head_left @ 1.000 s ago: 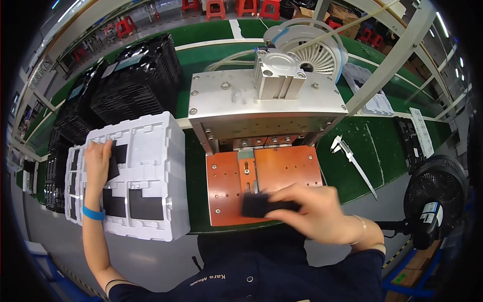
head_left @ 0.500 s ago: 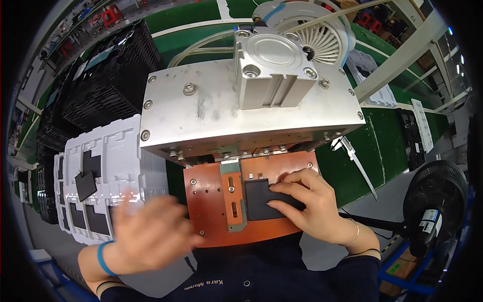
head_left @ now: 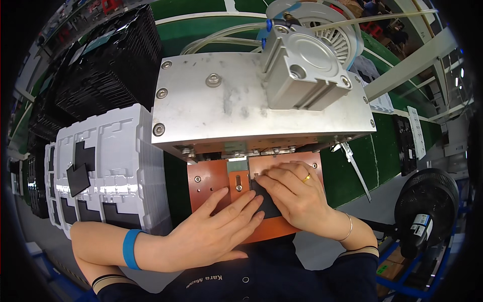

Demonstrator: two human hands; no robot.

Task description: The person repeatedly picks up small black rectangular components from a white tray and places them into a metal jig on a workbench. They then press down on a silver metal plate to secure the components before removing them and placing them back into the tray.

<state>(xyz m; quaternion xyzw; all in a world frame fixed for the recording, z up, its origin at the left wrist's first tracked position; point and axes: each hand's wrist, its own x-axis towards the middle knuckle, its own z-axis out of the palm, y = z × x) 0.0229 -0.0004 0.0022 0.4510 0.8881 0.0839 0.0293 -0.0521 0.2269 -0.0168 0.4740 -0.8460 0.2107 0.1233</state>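
Note:
A flat black piece (head_left: 270, 207) lies on the orange base plate (head_left: 207, 173) of a metal press, mostly hidden by my hands. My right hand (head_left: 297, 194) bends over its upper part, fingers drawn together with the tips at its upper left corner. Stretched out and apart, the fingers of my left hand (head_left: 211, 229) reach the left edge of the piece from the near side. Beside that edge runs an orange guide strip (head_left: 239, 177) with a slot and a screw, partly covered by the left fingers. Above the far edge of the base plate hangs the silver press head (head_left: 221, 108).
White trays (head_left: 108, 151) stand stacked at left, with several black pieces (head_left: 78, 179) on top. Black trays (head_left: 108, 75) rise behind them. A caliper (head_left: 355, 171) lies on the green surface at right, near a black fan (head_left: 427, 201). An air cylinder (head_left: 304, 70) tops the press.
My left hand has come in from the left and now touches the black piece. My right hand has shifted left and away from me along the piece. The view has turned slightly.

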